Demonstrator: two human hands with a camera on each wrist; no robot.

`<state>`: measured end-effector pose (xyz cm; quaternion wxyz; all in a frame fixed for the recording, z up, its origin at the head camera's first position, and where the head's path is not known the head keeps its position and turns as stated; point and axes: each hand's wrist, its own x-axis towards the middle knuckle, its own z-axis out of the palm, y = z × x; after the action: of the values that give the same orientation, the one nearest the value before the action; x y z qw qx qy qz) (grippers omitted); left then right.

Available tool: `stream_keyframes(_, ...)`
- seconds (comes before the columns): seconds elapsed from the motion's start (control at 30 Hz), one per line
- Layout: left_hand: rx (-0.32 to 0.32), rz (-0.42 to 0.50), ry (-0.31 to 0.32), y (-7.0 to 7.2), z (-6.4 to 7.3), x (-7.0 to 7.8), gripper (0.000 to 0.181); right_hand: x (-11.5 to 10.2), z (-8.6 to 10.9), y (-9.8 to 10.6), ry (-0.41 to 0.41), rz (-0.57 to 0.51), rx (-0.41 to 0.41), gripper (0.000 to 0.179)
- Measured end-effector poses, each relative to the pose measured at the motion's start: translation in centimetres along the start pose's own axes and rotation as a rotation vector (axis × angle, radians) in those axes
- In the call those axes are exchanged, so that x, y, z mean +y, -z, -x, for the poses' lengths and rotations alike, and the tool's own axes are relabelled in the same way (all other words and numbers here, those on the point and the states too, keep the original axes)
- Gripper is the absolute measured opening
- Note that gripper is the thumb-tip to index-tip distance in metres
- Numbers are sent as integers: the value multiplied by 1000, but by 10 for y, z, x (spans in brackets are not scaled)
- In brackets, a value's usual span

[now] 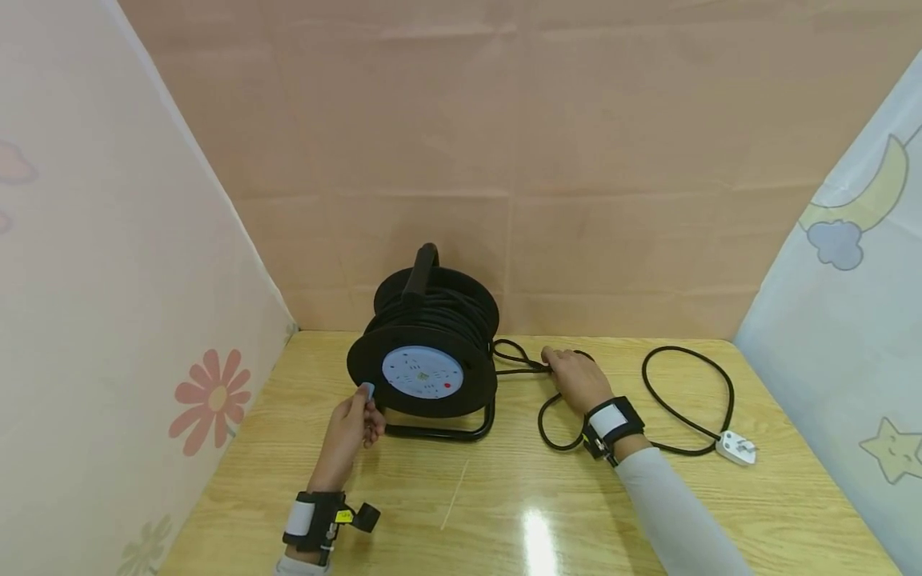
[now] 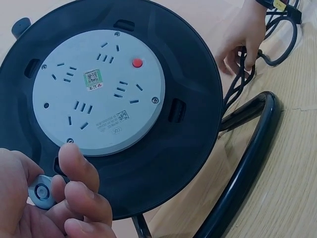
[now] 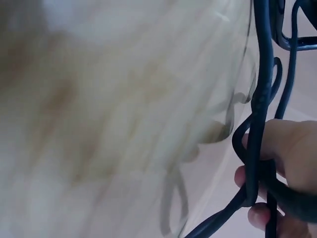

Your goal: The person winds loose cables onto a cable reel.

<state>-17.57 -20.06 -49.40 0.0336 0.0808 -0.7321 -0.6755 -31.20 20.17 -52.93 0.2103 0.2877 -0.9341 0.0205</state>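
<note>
A black cable reel (image 1: 432,352) stands on its tubular frame, its round grey socket panel (image 2: 99,91) facing forward with a red button. At the reel's lower left rim, my left hand (image 1: 353,420) pinches a small grey crank knob (image 2: 42,192) between thumb and curled fingers. To the right of the reel, my right hand (image 1: 579,380) grips the loose black cable (image 3: 260,89) low over the table. In the right wrist view, strands cross and loop around the right hand's fingers.
The cable's white plug (image 1: 736,448) lies on the wooden table (image 1: 504,488) at the far right, beside a wide cable loop. The reel's carry handle (image 1: 422,272) points up near the brown back wall (image 1: 576,160). Patterned side panels flank the table.
</note>
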Motion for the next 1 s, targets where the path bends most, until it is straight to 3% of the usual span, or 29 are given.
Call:
stream_keyframes(0.13, 2, -4, -6, 0, 0, 2, 55, -2, 2, 6, 21, -23, -1, 41)
stream_keyframes(0.63, 6, -13, 5, 1, 0, 0, 56, 2, 3, 26, -46, -254, -112, 16)
stream_keyframes(1.0, -7, -22, 2, 0, 0, -1, 57, 11, 4, 32, -49, -335, -166, 19)
